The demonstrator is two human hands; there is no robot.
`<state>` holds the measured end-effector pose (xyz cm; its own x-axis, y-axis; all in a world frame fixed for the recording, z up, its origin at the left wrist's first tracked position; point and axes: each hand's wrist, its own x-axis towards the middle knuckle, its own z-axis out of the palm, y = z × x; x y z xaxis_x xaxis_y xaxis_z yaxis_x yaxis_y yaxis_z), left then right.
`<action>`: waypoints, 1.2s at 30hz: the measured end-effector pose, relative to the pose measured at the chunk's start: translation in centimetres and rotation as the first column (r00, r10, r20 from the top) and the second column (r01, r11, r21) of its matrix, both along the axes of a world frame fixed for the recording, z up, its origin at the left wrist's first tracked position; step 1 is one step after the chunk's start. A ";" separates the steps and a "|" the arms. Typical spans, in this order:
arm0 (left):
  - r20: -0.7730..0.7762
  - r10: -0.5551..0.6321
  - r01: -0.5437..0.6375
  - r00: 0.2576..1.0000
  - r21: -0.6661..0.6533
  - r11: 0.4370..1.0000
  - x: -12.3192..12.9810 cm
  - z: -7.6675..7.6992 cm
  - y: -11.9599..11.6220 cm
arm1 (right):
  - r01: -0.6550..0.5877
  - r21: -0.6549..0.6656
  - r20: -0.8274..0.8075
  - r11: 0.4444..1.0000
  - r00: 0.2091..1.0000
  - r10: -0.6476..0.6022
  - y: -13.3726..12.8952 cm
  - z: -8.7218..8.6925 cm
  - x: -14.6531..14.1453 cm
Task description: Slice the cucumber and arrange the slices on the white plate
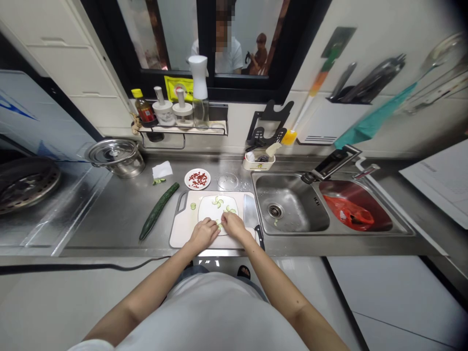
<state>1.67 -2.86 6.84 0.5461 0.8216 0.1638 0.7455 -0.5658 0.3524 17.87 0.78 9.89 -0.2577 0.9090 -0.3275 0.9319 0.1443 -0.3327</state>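
Observation:
A white square plate [208, 207] lies on the pale cutting board [179, 234], with thin cucumber slices [218, 202] arranged in small groups on it. My left hand [204, 233] rests at the plate's lower left, its fingers bent together near some slices; what lies under them is hidden. Over the plate's lower right, my right hand [232, 225] has its fingertips pinched close to a slice, too small to make out. More slices [193, 206] lie on the board left of the plate. A knife [250, 210] lies along the board's right side.
A whole cucumber [158, 211] lies left of the board. Behind are a dish of red pieces [197, 179], a clear lid [227, 181] and a white tissue [162, 169]. A steel pot [117, 156] stands back left. The double sink [292, 204] is at right, holding a red bag [349, 213].

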 end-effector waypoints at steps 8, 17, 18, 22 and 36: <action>-0.033 -0.005 0.006 0.999 0.015 1.000 0.2 0.4 0.2 | -0.054 -0.006 0.058 0.999 0.997 0.054 -0.5 0.2 -0.5; -0.059 -0.008 0.009 0.998 0.033 0.999 0.2 0.1 0.2 | -0.127 0.010 0.064 0.992 0.990 0.126 -0.5 -0.4 -0.2; -0.046 -0.001 0.002 0.999 0.022 1.000 0.2 0.0 0.3 | -0.121 0.006 0.058 0.993 0.991 0.121 -0.5 -0.4 -0.2; 0.077 0.092 -0.086 0.993 -0.078 0.993 0.0 -0.3 0.4 | -0.067 0.025 0.010 0.997 0.998 0.067 -0.2 -0.2 0.2; 0.086 0.170 -0.163 0.982 -0.082 0.983 -0.6 -1.2 -0.3 | -0.058 0.080 -0.013 0.995 0.998 0.060 -1.8 0.2 0.6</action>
<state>1.09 -3.14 5.69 0.3859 0.9114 0.1428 0.7893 -0.4063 0.4603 18.43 -1.06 10.09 -0.3160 0.9151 -0.2503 0.9160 0.2256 -0.3319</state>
